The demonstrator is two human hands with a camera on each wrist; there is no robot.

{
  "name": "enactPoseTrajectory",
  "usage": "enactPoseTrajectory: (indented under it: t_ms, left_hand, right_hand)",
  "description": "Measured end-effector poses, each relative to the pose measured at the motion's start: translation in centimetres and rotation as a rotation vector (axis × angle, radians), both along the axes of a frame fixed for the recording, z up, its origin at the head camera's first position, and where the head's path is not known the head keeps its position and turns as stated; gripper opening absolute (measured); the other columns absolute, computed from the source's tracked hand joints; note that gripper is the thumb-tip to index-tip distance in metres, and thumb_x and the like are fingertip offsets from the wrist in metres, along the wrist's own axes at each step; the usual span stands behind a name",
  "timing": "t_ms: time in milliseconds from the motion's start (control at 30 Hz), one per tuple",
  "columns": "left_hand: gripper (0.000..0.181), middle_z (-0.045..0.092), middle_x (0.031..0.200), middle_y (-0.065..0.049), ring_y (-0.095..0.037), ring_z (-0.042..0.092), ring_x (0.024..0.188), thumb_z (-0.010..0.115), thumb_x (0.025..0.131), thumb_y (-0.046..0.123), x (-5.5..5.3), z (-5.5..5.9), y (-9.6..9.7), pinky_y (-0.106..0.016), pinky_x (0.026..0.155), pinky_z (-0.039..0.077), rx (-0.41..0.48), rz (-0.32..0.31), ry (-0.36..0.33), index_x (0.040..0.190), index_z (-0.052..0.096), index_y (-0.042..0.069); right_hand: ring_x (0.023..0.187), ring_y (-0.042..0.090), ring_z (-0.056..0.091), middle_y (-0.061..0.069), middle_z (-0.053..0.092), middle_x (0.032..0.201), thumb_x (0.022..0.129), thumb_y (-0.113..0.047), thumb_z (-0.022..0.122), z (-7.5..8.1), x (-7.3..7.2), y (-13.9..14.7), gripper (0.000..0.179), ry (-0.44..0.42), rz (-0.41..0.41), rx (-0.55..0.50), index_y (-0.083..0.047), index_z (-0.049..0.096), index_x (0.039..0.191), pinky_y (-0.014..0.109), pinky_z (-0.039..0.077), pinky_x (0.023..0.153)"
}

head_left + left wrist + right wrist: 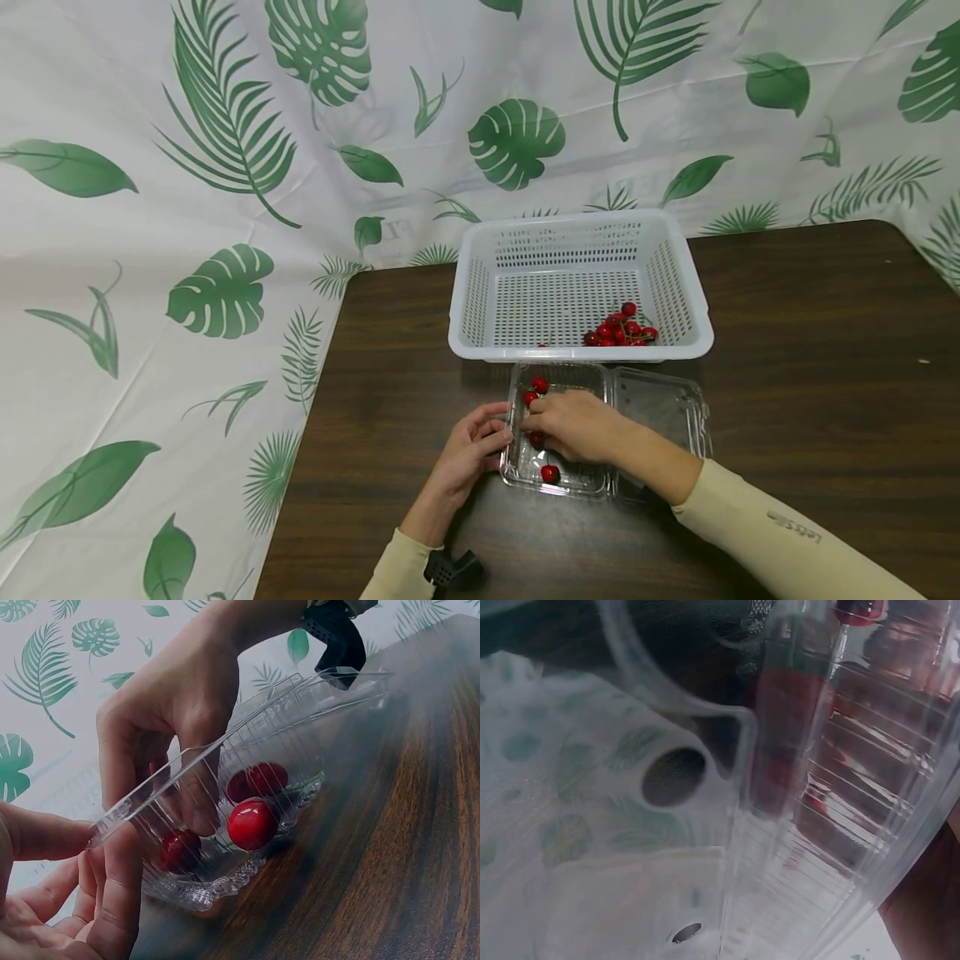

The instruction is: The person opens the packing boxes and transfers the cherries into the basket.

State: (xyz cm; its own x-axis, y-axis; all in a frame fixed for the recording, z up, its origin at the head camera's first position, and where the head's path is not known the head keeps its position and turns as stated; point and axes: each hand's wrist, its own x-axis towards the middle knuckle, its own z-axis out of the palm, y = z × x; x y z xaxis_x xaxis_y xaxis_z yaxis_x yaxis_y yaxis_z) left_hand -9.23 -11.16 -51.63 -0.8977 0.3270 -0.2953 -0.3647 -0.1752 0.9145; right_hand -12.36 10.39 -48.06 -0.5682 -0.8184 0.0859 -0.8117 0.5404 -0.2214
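A clear plastic clamshell box [592, 482] lies on the table with its lid folded out to the right. My left hand [471, 450] grips the box's left edge, its thumb at the rim in the left wrist view. My right hand [576, 427] reaches down into the box, fingers bent, and pinches a dark red cherry [180, 851] near the bottom. Another red cherry [551, 474] lies at the near end, and a red cherry [539, 384] at the far end. In the right wrist view, the clear plastic [855, 795] fills much of the picture, blurred, and hides my fingers.
Right behind the box stands a white perforated basket [480, 292]. Several cherries [619, 332] with stems are heaped in its near right corner. The dark wooden table [817, 375] reaches back to a white curtain [420, 67] printed with green leaves.
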Motion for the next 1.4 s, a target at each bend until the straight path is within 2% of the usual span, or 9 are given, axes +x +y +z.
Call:
enactPoseTrajectory:
  t_ms: [233,500,800,1233,1400]
  left_hand:
    - [0.044,0.057,0.089,-0.002,-0.011,0.055,0.075,0.062,0.092,-0.001,0.0,0.1,0.0,-0.023,0.056,0.050,-0.003,-0.002,-0.008,0.134,0.049,-0.003]
    - [0.043,0.057,0.090,-0.002,-0.011,0.054,0.075,0.062,0.092,-0.001,0.0,0.2,0.0,-0.022,0.056,0.050,-0.004,0.002,-0.004,0.133,0.050,-0.002]
    - [0.045,0.057,0.090,-0.002,-0.010,0.054,0.075,0.063,0.091,-0.001,0.1,0.2,0.0,-0.022,0.056,0.049,-0.004,0.002,-0.005,0.134,0.049,-0.003]
    - [0.044,0.058,0.089,-0.001,-0.010,0.054,0.074,0.063,0.091,-0.001,0.1,0.2,0.0,-0.023,0.055,0.049,-0.006,0.008,-0.012,0.133,0.049,-0.003]
    - [0.044,0.058,0.090,-0.001,-0.010,0.054,0.074,0.062,0.091,-0.002,0.1,0.1,0.0,-0.022,0.055,0.049,-0.009,0.010,-0.014,0.134,0.050,-0.002]
  right_hand:
    - [0.073,0.009,0.056,-0.007,0.058,0.086,0.081,-0.020,0.079,0.0,0.0,0.2,0.014,-0.009,0.016,-0.002,-0.019,0.072,0.094,0.025,0.050,0.063]
    - [0.070,0.007,0.054,-0.008,0.057,0.082,0.079,-0.019,0.080,0.4,0.2,0.7,0.014,0.006,0.034,-0.037,-0.019,0.072,0.090,0.023,0.048,0.061]
    - [0.086,0.014,0.065,-0.002,0.068,0.099,0.082,-0.020,0.079,2.0,0.7,1.2,0.025,0.029,0.010,-0.043,-0.016,0.075,0.107,0.033,0.055,0.075]
    - [0.088,0.013,0.064,-0.004,0.066,0.104,0.083,-0.023,0.079,4.9,1.0,2.9,0.029,0.110,-0.010,-0.093,-0.016,0.074,0.111,0.033,0.055,0.074]
    - [0.081,0.008,0.059,-0.007,0.063,0.098,0.083,-0.023,0.079,6.2,0.6,4.3,0.028,0.137,-0.029,-0.161,-0.017,0.074,0.109,0.030,0.053,0.069]
